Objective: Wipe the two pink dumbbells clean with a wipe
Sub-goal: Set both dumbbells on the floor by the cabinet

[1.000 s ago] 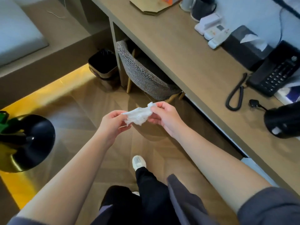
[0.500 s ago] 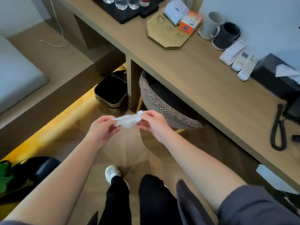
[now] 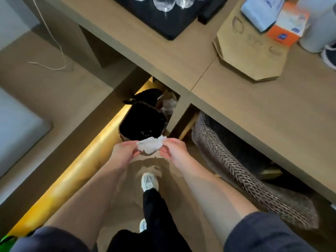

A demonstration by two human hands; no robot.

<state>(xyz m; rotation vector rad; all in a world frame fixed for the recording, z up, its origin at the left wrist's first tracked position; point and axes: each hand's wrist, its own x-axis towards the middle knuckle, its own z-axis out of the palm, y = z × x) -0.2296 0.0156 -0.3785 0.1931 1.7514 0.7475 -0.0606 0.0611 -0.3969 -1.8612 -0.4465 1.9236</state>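
Above the wooden floor (image 3: 125,206), just short of the black bin (image 3: 143,122), my two hands met at a crumpled white wipe (image 3: 151,145). My left hand (image 3: 123,153) pinched its left end between thumb and fingertips. My right hand (image 3: 174,151) pinched its right end the same way, so the wipe hung between them in the air, resting on nothing. Seen from my head, its far edge overlapped the near rim of the bin, which stood on the floor at the table's (image 3: 254,113) edge, beside the table's upright panel.

Right of that panel, a woven-backed chair (image 3: 227,157) sat tucked under the table. On the table top stood a black tray (image 3: 169,28) of clear glasses (image 3: 164,4). A pale wooden board (image 3: 245,57) carried an orange box (image 3: 287,28) and a blue-white packet (image 3: 260,13). My white shoe (image 3: 149,180) showed on the floor just below my hands, and a thin white cable (image 3: 60,50) trailed across the ledge far to the left.
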